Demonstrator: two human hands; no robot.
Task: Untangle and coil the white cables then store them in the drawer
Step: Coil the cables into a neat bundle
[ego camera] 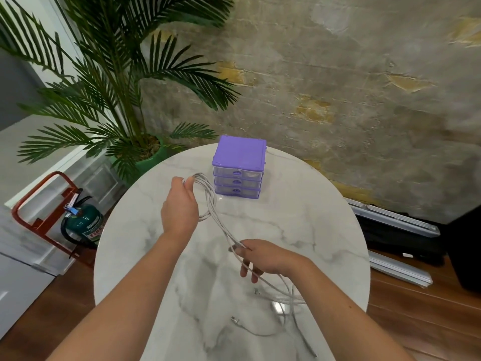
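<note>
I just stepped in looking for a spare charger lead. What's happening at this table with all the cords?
A person is winding white cables at a round marble table. The left hand holds the gathered loops up near a small purple drawer unit, whose three drawers all look closed. The right hand pinches the strand running to it, with loose cable trailing on the table behind. Nothing looks stored yet.

Glossy marble table (325, 230), plastic drawers (238, 162)
</note>
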